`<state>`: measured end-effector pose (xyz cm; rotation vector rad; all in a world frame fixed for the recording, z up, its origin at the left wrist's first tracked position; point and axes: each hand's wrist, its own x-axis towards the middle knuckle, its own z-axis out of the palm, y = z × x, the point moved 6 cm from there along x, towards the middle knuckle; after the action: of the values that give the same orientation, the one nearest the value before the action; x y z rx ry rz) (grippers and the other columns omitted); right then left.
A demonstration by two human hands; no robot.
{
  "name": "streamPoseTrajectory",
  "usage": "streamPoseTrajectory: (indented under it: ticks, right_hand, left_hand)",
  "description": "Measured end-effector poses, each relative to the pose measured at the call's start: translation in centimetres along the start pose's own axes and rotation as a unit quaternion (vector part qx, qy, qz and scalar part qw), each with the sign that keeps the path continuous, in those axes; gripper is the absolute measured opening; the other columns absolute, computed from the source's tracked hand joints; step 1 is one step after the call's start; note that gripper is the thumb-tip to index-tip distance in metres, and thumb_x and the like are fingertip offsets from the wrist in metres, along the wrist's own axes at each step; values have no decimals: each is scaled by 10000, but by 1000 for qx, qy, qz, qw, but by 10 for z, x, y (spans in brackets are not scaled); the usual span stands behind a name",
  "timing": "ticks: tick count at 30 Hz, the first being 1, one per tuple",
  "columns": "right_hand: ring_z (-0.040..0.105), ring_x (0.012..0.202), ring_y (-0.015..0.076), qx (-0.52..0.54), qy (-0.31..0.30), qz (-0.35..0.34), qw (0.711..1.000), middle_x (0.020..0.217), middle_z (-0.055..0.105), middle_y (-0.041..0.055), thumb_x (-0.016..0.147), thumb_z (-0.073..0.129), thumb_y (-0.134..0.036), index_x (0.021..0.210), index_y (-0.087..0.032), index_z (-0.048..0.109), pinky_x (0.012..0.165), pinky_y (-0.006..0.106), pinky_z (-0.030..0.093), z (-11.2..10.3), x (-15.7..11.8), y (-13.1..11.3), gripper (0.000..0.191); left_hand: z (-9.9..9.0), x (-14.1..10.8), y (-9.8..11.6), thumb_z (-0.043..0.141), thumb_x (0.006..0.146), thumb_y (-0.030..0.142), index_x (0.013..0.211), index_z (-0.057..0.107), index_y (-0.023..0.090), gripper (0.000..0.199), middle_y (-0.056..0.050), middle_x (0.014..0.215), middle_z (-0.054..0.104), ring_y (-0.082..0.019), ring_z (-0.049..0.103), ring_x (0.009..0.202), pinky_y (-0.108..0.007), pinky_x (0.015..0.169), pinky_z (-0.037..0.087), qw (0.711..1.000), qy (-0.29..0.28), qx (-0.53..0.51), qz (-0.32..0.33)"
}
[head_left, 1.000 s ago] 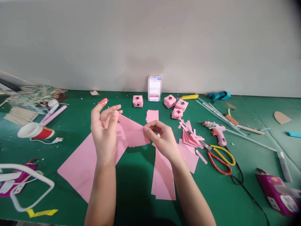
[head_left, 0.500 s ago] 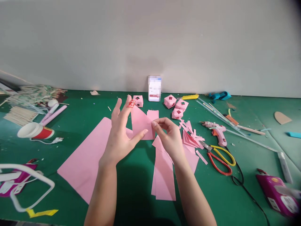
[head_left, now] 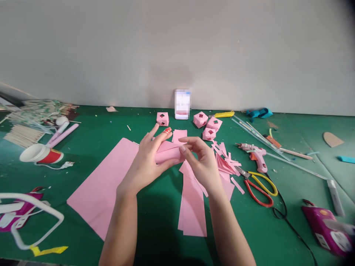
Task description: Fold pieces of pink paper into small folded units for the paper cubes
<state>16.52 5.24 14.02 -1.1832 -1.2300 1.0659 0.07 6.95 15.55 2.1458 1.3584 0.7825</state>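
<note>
Between my two hands a piece of pink paper (head_left: 167, 154) is held above the table, bent over into a curve. My left hand (head_left: 146, 159) closes on its left part, thumb along the lower edge and fingers over the top; a red patterned wrap circles one fingertip. My right hand (head_left: 201, 159) pinches the right end between thumb and index finger. Below my right hand lie pink paper strips (head_left: 195, 207). A large pink sheet (head_left: 102, 188) rests under and left of my left hand. Just beyond the held paper is a small stack of pink paper pieces (head_left: 179, 136).
Folded pink paper shapes (head_left: 200, 119) stand near a phone (head_left: 182, 105) against the wall. To the right lie scissors (head_left: 260, 188), paper scraps (head_left: 222, 149), a pink glue gun (head_left: 256, 155) and a purple power strip (head_left: 325, 227). A paper cup (head_left: 41, 154) and sticks (head_left: 23, 136) are left.
The flat upright paper is now bent over into a curve. My left hand's raised fingers have come down onto it, while my right hand keeps its pinch.
</note>
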Motion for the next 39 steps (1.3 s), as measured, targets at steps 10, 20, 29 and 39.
streamPoseTrajectory:
  ticks: [10,20,29,39]
  right_hand:
    - [681,1004,209,-42,-49,0,998,1052,751,31,917,706,-391,1127,-269,720,938,366,523,4,1,0,244]
    - [680,988,215,-44,-25,6,999,1014,760,28,924,703,-402,939,-249,737,927,358,491,-1,1,0,158]
    - [681,976,219,-4,-35,13,999,1012,760,36,926,692,-410,949,-248,739,934,371,502,1,0,-1,171]
    - [681,907,206,17,-35,8,999,926,742,32,925,692,-427,885,-236,733,849,337,521,2,-1,-2,199]
  left_hand:
    - [2,1,-4,743,891,415,1508,437,377,689,-43,1208,764,-302,665,1252,-461,977,597,994,10,-102,-24]
    - [-14,-4,-3,837,799,340,1437,531,304,708,-63,1050,782,-307,732,1101,-474,956,593,973,109,-199,-50]
    - [-22,-6,-10,847,776,363,1308,619,248,590,-38,886,780,-260,760,907,-369,788,617,952,186,-234,-73]
    - [-23,-7,-10,852,773,372,1270,641,253,553,-19,840,778,-231,753,808,-360,760,614,953,198,-218,-77]
